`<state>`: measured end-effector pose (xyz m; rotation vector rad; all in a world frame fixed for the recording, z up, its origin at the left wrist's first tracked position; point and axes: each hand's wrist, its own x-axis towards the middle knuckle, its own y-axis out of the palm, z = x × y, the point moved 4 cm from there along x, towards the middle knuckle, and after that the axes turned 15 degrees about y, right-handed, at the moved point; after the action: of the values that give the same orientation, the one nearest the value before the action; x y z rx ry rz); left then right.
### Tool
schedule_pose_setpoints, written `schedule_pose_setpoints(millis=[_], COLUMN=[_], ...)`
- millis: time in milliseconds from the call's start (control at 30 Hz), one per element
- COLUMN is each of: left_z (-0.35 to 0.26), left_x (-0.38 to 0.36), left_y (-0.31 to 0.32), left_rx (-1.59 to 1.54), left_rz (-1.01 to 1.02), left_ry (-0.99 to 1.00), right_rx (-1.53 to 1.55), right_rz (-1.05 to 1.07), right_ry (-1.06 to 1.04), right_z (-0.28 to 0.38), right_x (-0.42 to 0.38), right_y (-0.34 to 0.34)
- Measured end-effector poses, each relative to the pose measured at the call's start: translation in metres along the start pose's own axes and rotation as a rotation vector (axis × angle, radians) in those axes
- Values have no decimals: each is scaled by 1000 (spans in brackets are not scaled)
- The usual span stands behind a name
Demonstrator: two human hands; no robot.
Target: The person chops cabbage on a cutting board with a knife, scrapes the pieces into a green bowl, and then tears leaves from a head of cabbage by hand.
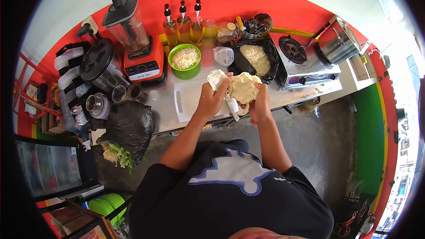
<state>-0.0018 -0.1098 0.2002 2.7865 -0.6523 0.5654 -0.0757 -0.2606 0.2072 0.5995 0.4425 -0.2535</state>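
My left hand (214,96) is closed around a small whitish leafy piece of cabbage (217,79), its fingertips touching the larger piece beside it. On the other side, my right hand (261,104) grips a big pale-yellow cabbage (244,87) with a crinkled surface. A knife (232,107) shows between the two hands, below the cabbage; the fingers around it are partly hidden. Under my left forearm lies a white cutting board (185,102). Behind the hands, a black plastic bag (273,59) holds pale shredded food (256,60).
A green bowl (186,74) of pale shreds stands near a red blender (144,64). Pump bottles (183,28) line the wall. To the right is a gas stove (305,73) with a steel pot (338,40). A black bag (128,121) with greens hangs at the counter's left end.
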Motion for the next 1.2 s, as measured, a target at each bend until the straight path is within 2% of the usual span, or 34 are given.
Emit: schedule_pose_setpoints(millis=[100,200,233,300,333,400,433,467,500,567,633,800,967,1067,1200], left_z=[-11,-8,-6,-13,-17,-36,-40,-47,-54,-63,-66,-69,-60,-55,-50], left_x=[0,2,1,2,1,1,2,3,2,2,0,-4,-5,-6,-4], left_y=[3,-1,-1,0,1,4,3,3,5,7,10,12,14,15,15], left_rx=[137,30,32,-6,-6,65,66,132,198,219,238,288,432,452,466], left_rz=[99,143,142,62,65,91,95,150,207,226,246,154,163,148,68], left_ry=[32,16,17,164,164,249,250,346,441,434,427,445,531,528,517], right_rx=[-42,-90,-86,-79,22,126,136,147,151,111,133,125,-12,-61,-2], right_rz=[-13,-18,32,82,120,158,265,372,369,462,446,383,206,185,83], right_ry=[-23,-50,-20,7,-14,-37,-65,-93,-96,-150,-157,-200,-276,-345,-266], right_z=[0,2,4,4,5,7,10,13,14,17,17,11,10,10,1], right_x=[5,7,5,7,9,11,9,7,8,8,7,6,3,3,5], right_y=[-1,-7,-7,-7,-8,-9,-4,-1,-3,-4,-4,-4,-2,-2,-1])
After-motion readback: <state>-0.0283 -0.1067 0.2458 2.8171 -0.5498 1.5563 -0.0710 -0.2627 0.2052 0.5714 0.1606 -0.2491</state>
